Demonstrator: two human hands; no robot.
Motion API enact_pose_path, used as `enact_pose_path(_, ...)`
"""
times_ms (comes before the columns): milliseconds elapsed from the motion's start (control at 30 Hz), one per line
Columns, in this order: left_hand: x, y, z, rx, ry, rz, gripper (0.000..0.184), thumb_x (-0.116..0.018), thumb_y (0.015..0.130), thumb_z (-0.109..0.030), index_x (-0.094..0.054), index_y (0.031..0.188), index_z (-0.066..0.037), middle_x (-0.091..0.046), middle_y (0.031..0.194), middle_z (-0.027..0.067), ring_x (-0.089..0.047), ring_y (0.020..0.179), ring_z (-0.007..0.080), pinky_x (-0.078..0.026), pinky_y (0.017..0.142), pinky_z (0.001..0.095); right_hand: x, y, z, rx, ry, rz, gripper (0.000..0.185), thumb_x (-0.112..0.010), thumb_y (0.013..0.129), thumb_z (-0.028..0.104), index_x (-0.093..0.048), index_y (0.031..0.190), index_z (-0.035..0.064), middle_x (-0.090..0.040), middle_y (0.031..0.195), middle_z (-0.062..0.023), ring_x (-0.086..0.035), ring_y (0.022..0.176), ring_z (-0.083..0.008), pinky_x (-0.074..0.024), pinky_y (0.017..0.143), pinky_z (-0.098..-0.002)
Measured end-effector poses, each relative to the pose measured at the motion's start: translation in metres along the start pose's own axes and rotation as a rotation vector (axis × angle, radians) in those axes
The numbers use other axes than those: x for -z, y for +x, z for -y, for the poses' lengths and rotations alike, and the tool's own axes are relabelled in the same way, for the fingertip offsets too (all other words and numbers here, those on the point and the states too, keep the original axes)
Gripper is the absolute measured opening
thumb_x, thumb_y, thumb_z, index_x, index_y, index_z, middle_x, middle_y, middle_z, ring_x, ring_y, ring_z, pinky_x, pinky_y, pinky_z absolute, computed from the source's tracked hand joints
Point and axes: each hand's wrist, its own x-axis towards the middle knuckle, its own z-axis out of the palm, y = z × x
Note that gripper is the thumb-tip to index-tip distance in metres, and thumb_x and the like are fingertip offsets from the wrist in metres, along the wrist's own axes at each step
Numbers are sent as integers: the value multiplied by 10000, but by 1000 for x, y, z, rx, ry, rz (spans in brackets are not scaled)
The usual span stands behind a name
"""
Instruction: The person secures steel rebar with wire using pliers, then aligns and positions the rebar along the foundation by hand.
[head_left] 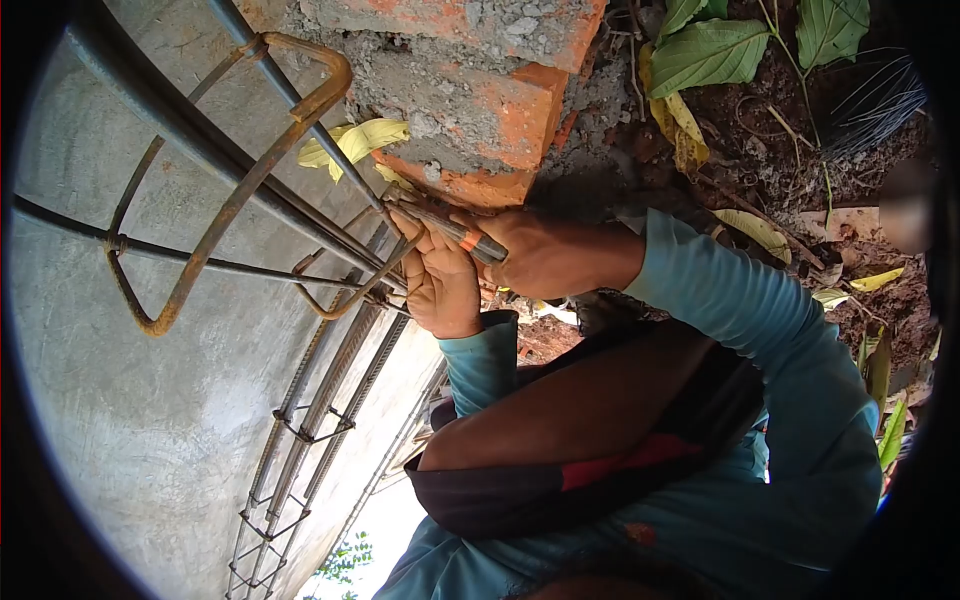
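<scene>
My right hand [545, 250] is closed around the handles of a pair of pincers [440, 222], worn metal with an orange band. Their jaw end reaches a rusty stirrup [397, 262] where it meets the long steel bars [345, 160]. My left hand [442, 285] is just below the pincers, palm showing and fingers stretched up beside the bars. Its fingertips are partly hidden by the tool. A larger rusty stirrup [215, 225] rings the bars farther left. Any tie wire at the pincers' jaws is too small to make out.
A rough brick block with mortar [470, 110] stands close above my hands. A grey concrete wall [130, 390] runs along the left, with more tied rebar [290, 465] beside it. Leaves [710, 58] and a bundle of thin wire [880, 108] lie on soil at right.
</scene>
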Motion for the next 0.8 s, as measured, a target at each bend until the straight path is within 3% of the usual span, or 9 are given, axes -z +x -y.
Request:
enact_pose_path(233, 4, -1, -5, 32, -18, 66, 446, -356, 1020, -148, -383, 1426, 35, -416, 1495, 114, -339, 1399, 246, -192, 1183, 427, 9, 0, 10, -94, -27, 227, 466, -556, 855, 48, -418, 1271, -108, -593, 899, -283, -631, 768, -343, -508, 661, -416)
enact_pose_path(333, 1, -1, 0, 22, 40, 75, 470, -335, 1025, -163, -332, 1457, 23, -339, 1543, 110, -263, 1438, 247, -149, 1197, 433, 23, 4, 29, 109, -191, -97, 459, -562, 873, 93, -421, 1249, -128, -572, 994, -339, -633, 919, -378, -500, 777, -437)
enact_pose_path(367, 0, 0, 2, 16, 120, 91, 483, -324, 1029, -169, -302, 1474, 17, -299, 1564, 105, -222, 1456, 247, -132, 1202, 434, 36, 4, 40, -145, -18, 86, 493, -570, 871, 117, -413, 1270, -124, -541, 1093, -357, -594, 1035, -388, -474, 861, -436)
enact_pose_path(433, 2, -1, -1, 30, 53, 93, 490, -311, 1035, -180, -277, 1484, 12, -274, 1575, 99, -192, 1465, 251, -113, 1205, 431, 40, 6, 48, -396, 161, 270, 526, -579, 869, 141, -406, 1291, -121, -511, 1192, -375, -555, 1150, -398, -448, 946, -435)
enact_pose_path(500, 0, -2, -3, 43, -13, 98, 497, -299, 1040, -190, -253, 1494, 8, -248, 1586, 93, -162, 1474, 254, -94, 1208, 429, 29, 6, 43, -393, 293, -3, 449, -596, 888, 198, -515, 1151, -158, -577, 1091, -333, -594, 1043, -379, -477, 894, -430)
enact_pose_path(533, -4, -3, -2, 47, -38, 53, 460, -316, 1033, -154, -322, 1467, -1, -314, 1555, 91, -218, 1454, 241, -114, 1210, 423, 29, 7, 42, -387, 336, -93, 443, -602, 895, 217, -552, 1104, -170, -599, 1057, -318, -607, 1008, -373, -487, 877, -428)
enact_pose_path(600, -6, -4, -4, 49, -62, 5, 432, -334, 1026, -119, -390, 1440, -11, -380, 1523, 89, -275, 1433, 228, -134, 1212, 417, 31, 7, 40, -515, 493, 100, 658, -603, 857, 175, -338, 1393, -98, -431, 1391, -304, -426, 1321, -353, -358, 1079, -379)
enact_pose_path(733, -3, -4, -7, 86, 8, 27, 435, -330, 1032, -129, -376, 1450, -18, -371, 1528, 96, -278, 1433, 224, -144, 1209, 421, 19, 12, 40, -509, 369, 57, 653, -598, 858, 163, -335, 1401, -85, -439, 1391, -292, -435, 1316, -338, -366, 1068, -378)
enact_pose_path(800, 0, -8, -11, 116, 2, 57, 435, -323, 1038, -134, -370, 1454, -19, -374, 1526, 98, -290, 1428, 228, -156, 1207, 428, 10, 14, 47, -570, 526, -5, 676, -602, 852, 146, -314, 1420, -81, -438, 1381, -283, -418, 1314, -353, -333, 1094, -381)
